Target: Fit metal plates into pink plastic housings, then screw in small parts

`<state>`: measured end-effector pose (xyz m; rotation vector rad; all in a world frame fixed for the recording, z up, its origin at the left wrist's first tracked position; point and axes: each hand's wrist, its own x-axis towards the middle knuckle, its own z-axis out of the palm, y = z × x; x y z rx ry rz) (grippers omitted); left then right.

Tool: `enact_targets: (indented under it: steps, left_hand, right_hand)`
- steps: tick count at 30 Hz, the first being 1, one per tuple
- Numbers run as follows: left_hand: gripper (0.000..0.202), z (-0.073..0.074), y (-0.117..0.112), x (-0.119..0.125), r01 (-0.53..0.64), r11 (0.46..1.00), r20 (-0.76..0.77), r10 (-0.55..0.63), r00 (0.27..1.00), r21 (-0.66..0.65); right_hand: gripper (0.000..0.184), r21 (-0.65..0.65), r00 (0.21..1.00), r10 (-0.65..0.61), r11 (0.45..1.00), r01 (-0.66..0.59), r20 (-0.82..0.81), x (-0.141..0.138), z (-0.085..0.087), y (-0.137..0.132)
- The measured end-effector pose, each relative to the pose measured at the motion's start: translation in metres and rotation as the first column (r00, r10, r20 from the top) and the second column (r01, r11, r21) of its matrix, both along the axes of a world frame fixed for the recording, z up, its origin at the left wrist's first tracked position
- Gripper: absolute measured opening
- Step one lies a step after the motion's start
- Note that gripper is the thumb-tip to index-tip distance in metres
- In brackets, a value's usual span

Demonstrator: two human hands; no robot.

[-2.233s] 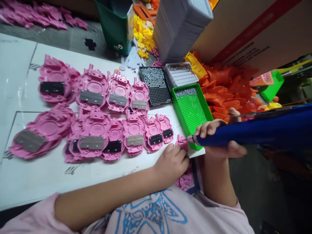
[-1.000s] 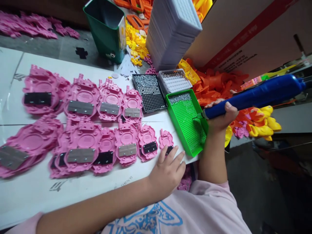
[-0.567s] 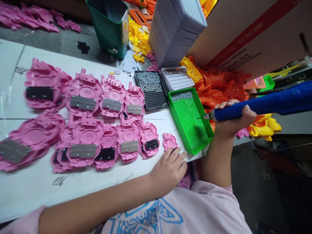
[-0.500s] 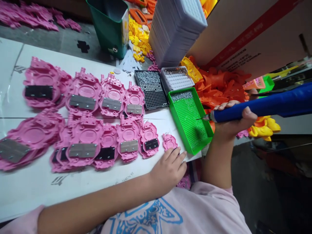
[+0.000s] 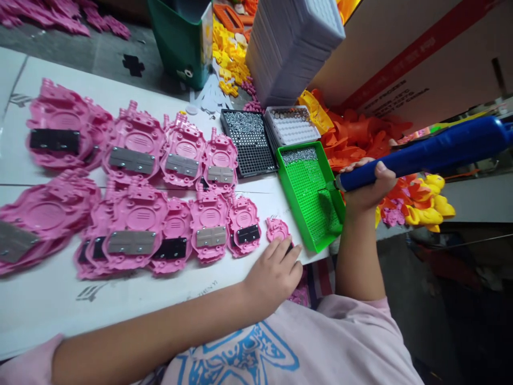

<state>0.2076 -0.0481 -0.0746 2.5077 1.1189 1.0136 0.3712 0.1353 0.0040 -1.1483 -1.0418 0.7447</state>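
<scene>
My right hand (image 5: 371,184) is wrapped around a blue electric screwdriver (image 5: 425,155). The driver's thin bit points left over a green perforated tray (image 5: 296,208) with small silver screws, most heaped at its far end. By the tray's near left side lies a small pink plastic housing (image 5: 277,229). My left hand (image 5: 276,270) rests on this housing, fingers bent over its near end and hiding that part. Left of it, pink housings (image 5: 138,214) lie in two overlapping rows, with grey or black cover plates screwed onto them.
Behind the green tray stand a black perforated tray (image 5: 252,152) of screws and a white tray (image 5: 292,128). A tall stack of pale trays (image 5: 290,53), a green bin (image 5: 180,48) and a large carton (image 5: 401,59) stand farther back. Orange parts (image 5: 352,133) lie to the right.
My right hand and the screwdriver have moved a little left, with the bit farther over the green tray. My left hand stays on the small pink housing. The view has shifted slightly.
</scene>
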Motion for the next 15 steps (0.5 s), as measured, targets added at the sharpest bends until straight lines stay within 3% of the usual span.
enact_targets:
  steps: [3, 15]
  left_hand:
    - [0.01, -0.001, -0.0002, 0.0005, 0.005, 1.0, -0.001, -0.005, 1.0, 0.004]
    - [0.008, -0.0037, -0.0016, 0.0024, 0.041, 0.999, 0.029, -0.042, 0.999, 0.023]
  right_hand:
    - [0.03, 0.092, 1.0, -0.012, 0.996, 0.009, 0.026, -0.001, -0.0002, -0.0001]
    - [0.018, 0.114, 1.0, 0.029, 0.993, -0.03, 0.007, 0.0063, -0.0048, 0.0019]
